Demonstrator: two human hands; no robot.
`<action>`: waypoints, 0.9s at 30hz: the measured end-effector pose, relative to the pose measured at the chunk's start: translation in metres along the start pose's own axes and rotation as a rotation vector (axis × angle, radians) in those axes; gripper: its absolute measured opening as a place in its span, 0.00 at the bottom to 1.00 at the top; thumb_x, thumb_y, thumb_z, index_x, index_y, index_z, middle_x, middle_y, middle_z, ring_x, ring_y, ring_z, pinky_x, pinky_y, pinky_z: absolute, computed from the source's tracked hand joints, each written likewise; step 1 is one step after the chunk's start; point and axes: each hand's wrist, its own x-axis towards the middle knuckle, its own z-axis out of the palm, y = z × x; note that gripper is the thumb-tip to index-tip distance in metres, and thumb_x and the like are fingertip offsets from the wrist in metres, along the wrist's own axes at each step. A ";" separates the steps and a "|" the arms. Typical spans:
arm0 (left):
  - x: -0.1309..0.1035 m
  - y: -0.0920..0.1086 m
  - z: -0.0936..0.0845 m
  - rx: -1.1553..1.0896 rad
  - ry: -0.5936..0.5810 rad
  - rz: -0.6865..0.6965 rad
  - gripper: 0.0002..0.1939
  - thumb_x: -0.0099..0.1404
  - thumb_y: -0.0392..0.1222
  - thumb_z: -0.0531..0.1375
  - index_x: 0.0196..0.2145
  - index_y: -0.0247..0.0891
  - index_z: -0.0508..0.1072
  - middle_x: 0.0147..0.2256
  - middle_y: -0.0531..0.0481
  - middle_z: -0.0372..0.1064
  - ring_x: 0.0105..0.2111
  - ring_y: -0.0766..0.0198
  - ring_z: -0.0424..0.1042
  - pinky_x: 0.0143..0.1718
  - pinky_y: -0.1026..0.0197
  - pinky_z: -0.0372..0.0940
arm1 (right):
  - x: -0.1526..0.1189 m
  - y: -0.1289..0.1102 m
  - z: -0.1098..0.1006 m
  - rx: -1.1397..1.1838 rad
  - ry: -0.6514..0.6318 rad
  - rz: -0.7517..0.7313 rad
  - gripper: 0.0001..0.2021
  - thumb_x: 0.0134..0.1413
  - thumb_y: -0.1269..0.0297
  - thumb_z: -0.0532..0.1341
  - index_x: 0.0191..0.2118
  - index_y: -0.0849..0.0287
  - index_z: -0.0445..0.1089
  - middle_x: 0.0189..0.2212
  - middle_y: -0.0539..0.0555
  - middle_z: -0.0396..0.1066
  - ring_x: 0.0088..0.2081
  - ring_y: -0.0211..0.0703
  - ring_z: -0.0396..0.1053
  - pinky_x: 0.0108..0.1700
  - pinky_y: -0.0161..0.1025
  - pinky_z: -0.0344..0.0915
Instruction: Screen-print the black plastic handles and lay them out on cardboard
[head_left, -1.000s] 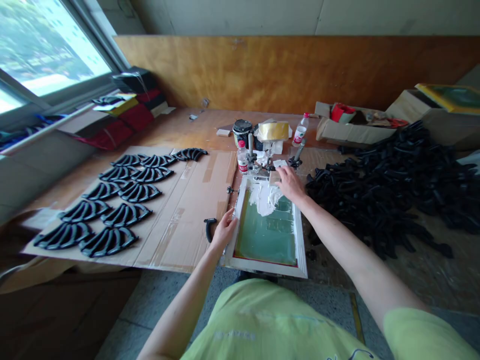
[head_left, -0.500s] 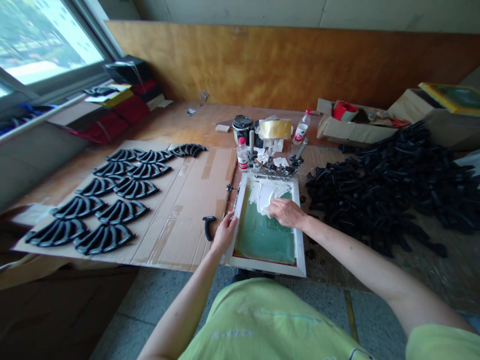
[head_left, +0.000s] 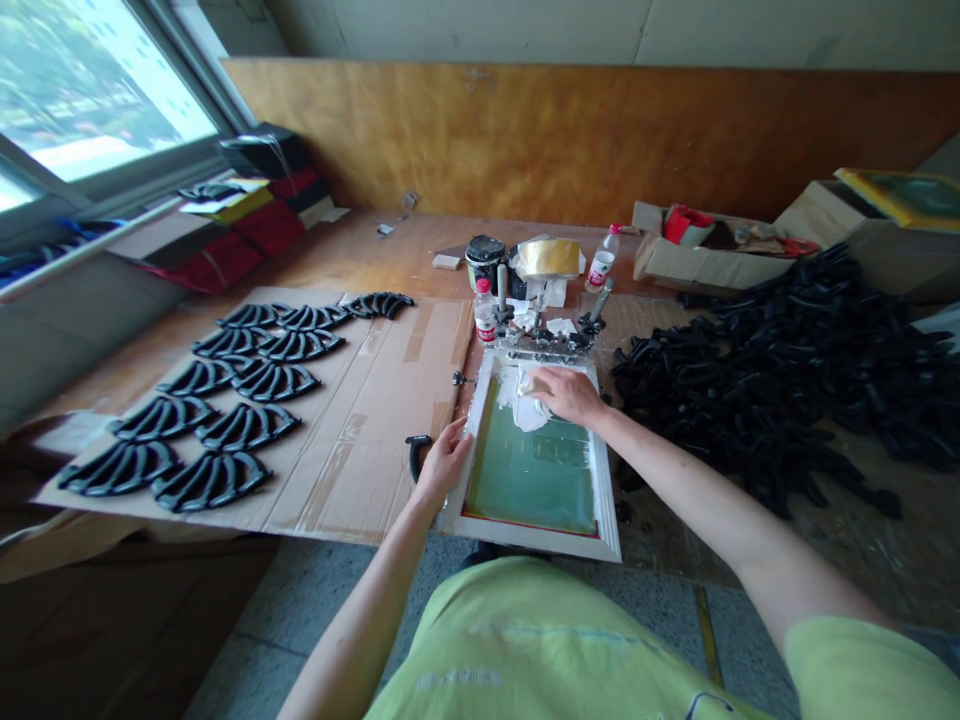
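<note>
A screen printing frame [head_left: 609, 510] with a green mesh and white borders lies in front of me, joined to a metal hinge clamp [head_left: 544, 345] at its far end. White ink [head_left: 529, 414] is smeared over the far part of the mesh. My right hand [head_left: 568, 394] is closed on a small whitish squeegee [head_left: 534, 386], mostly hidden by the fingers, over that ink. My left hand [head_left: 448, 458] grips the frame's left edge. Just left of it, a curved black handle [head_left: 415, 455] lies on the cardboard, partly covered by the hand.
Rows of black curved handles [head_left: 247, 428] lie on the cardboard sheet [head_left: 375, 400] at left. A large heap of black handles [head_left: 765, 370] fills the right side. Behind the clamp stand two bottles [head_left: 485, 315], an ink tub [head_left: 484, 262] and a tape roll [head_left: 551, 258]. An open carton [head_left: 712, 262] sits back right.
My right hand has moved left and slightly away from me across the mesh, and the white ink patch has changed shape. My left hand has shifted slightly left, covering more of the loose handle.
</note>
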 end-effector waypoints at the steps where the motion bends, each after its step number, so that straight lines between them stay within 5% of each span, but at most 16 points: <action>1: -0.003 0.010 -0.003 -0.021 -0.021 -0.007 0.35 0.57 0.60 0.61 0.58 0.41 0.66 0.30 0.51 0.74 0.24 0.64 0.69 0.24 0.65 0.60 | 0.016 0.004 -0.007 -0.004 0.017 0.071 0.21 0.57 0.60 0.62 0.57 0.51 0.66 0.42 0.52 0.73 0.41 0.47 0.69 0.43 0.38 0.62; 5: -0.008 0.062 -0.013 -0.128 -0.066 0.025 0.32 0.58 0.64 0.58 0.52 0.39 0.72 0.31 0.50 0.73 0.23 0.67 0.67 0.21 0.67 0.60 | 0.047 0.045 -0.037 -0.015 0.170 0.298 0.29 0.56 0.58 0.62 0.63 0.48 0.59 0.45 0.53 0.73 0.42 0.49 0.70 0.44 0.40 0.63; 9: 0.007 0.120 -0.007 -0.336 -0.035 0.193 0.30 0.60 0.66 0.54 0.45 0.38 0.73 0.38 0.47 0.74 0.30 0.64 0.72 0.28 0.64 0.67 | 0.008 0.098 -0.039 0.049 0.406 0.581 0.16 0.62 0.62 0.53 0.52 0.60 0.69 0.39 0.58 0.75 0.40 0.48 0.70 0.44 0.42 0.64; 11: 0.019 0.141 0.000 -0.413 -0.031 0.262 0.28 0.60 0.65 0.54 0.44 0.38 0.71 0.39 0.46 0.74 0.34 0.62 0.74 0.31 0.63 0.69 | -0.020 0.107 -0.021 0.091 0.356 0.676 0.14 0.62 0.63 0.52 0.44 0.62 0.72 0.35 0.58 0.75 0.38 0.47 0.71 0.42 0.42 0.64; 13: 0.027 0.149 0.007 -0.459 0.002 0.263 0.27 0.61 0.64 0.54 0.43 0.38 0.71 0.37 0.46 0.74 0.33 0.63 0.74 0.30 0.63 0.70 | -0.041 0.098 0.005 0.141 0.201 0.585 0.12 0.60 0.63 0.55 0.44 0.61 0.72 0.35 0.56 0.74 0.38 0.46 0.70 0.43 0.41 0.64; 16: 0.024 0.130 0.026 -0.511 0.073 0.201 0.27 0.62 0.64 0.53 0.47 0.40 0.68 0.36 0.47 0.74 0.31 0.65 0.74 0.27 0.65 0.69 | -0.055 0.055 0.039 0.088 0.008 0.310 0.15 0.55 0.62 0.63 0.49 0.55 0.71 0.40 0.55 0.73 0.45 0.48 0.68 0.48 0.43 0.62; 20: -0.010 0.065 0.063 -0.405 -0.240 -0.195 0.32 0.59 0.66 0.56 0.50 0.37 0.67 0.42 0.39 0.74 0.32 0.60 0.75 0.25 0.62 0.69 | -0.059 -0.023 0.052 -0.054 0.060 0.269 0.09 0.60 0.60 0.59 0.43 0.55 0.74 0.38 0.57 0.70 0.46 0.50 0.64 0.48 0.45 0.61; 22: -0.025 0.035 0.072 -0.387 -0.280 -0.308 0.32 0.58 0.67 0.56 0.47 0.36 0.68 0.42 0.38 0.74 0.34 0.58 0.75 0.26 0.62 0.68 | -0.063 -0.053 0.051 -0.005 0.075 0.125 0.11 0.63 0.60 0.55 0.44 0.55 0.74 0.37 0.57 0.70 0.45 0.48 0.64 0.48 0.43 0.61; 25: -0.029 0.002 0.049 -0.280 -0.122 -0.271 0.29 0.57 0.67 0.56 0.37 0.36 0.69 0.33 0.43 0.75 0.28 0.61 0.74 0.23 0.64 0.65 | -0.079 -0.051 0.046 0.088 0.033 0.021 0.13 0.65 0.60 0.52 0.46 0.54 0.73 0.38 0.55 0.72 0.44 0.44 0.65 0.49 0.40 0.61; 27: -0.020 -0.018 0.011 -0.125 0.028 -0.217 0.28 0.57 0.68 0.54 0.31 0.36 0.69 0.25 0.45 0.73 0.22 0.62 0.71 0.22 0.64 0.63 | -0.098 -0.015 0.040 0.003 0.063 0.315 0.14 0.65 0.60 0.53 0.44 0.58 0.74 0.39 0.58 0.72 0.45 0.47 0.65 0.48 0.43 0.61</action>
